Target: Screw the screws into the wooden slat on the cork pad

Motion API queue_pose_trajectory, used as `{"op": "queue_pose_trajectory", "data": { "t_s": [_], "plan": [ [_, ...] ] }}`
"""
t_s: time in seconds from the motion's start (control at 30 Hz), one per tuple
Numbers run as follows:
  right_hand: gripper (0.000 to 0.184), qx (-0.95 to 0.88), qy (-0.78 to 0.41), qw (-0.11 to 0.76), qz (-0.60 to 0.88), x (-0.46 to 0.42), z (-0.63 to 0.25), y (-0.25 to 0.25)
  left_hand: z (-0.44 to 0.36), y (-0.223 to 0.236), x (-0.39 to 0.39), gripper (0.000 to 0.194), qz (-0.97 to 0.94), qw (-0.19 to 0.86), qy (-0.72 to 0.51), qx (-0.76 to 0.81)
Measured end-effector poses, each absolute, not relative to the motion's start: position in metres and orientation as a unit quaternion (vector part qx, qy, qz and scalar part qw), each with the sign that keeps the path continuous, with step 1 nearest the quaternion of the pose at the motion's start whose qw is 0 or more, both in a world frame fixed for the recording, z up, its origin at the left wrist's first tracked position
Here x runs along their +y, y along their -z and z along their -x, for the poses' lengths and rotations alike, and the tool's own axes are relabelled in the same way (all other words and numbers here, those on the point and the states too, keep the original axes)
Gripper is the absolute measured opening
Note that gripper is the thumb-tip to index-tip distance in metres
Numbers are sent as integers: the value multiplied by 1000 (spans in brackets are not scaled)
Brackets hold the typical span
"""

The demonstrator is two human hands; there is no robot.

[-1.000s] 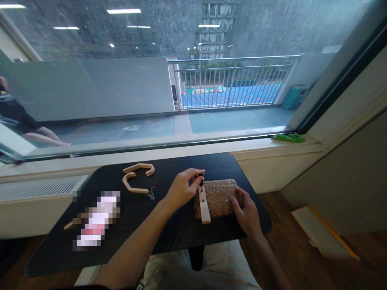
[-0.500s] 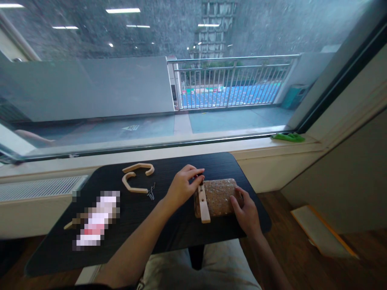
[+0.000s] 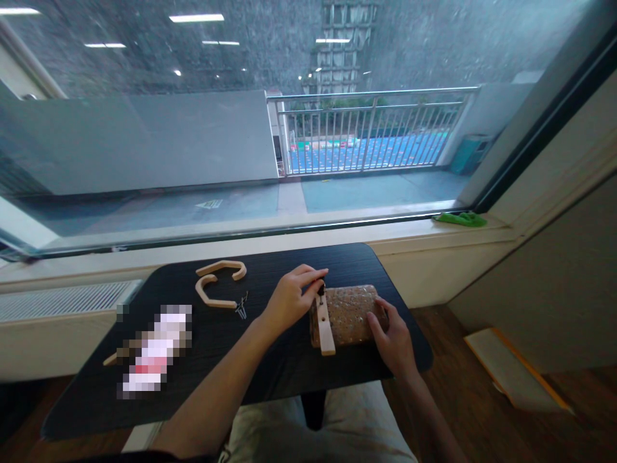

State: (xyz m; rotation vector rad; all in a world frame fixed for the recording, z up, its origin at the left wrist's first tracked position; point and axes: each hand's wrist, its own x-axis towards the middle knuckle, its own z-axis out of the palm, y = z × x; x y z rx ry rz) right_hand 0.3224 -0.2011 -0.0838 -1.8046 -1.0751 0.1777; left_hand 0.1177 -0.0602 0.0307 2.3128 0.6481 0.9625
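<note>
A brown speckled block (image 3: 354,315) in clear plastic wrap lies on the dark table. Along its left edge rests a pale wooden strip (image 3: 326,334) with small holes in it. My left hand (image 3: 294,296) is closed in a pinch at the strip's far end, over a small dark piece too hidden to name. Around the block's right edge my right hand (image 3: 393,337) is closed, thumb on top, steadying it. To the left lie a curved wooden hook (image 3: 207,296), a second wooden hook (image 3: 222,265) and several loose screws (image 3: 241,307).
The black table (image 3: 270,386) stands against a window sill (image 3: 400,233). A pixelated pink-and-white item (image 3: 157,354) lies on its left part. A radiator (image 3: 67,301) is at the left, and a green cloth (image 3: 460,219) lies on the sill.
My left fingertips shift slightly at the strip's far end, with the small dark piece between them. My right hand and the block stay put. A person outside has left the view.
</note>
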Motion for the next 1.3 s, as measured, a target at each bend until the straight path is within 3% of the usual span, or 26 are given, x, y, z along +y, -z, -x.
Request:
{"op": "queue_pose_trajectory", "data": {
  "t_s": [0.6,0.8,1.0,1.3],
  "plan": [
    [48,-437,-71,498,746,-200,-322,86,-118,-30,-57,25,-857,245,-372,258],
    [48,-444,-71,495,743,-201,-322,85,-116,-29,-59,38,-848,252,-385,264],
    [48,-444,-72,492,745,-201,-322,85,-117,-29,-60,16,-848,257,-381,263],
    [50,-442,-72,495,745,-200,-322,85,-118,-28,-62,14,-843,267,-386,264]
  ]
}}
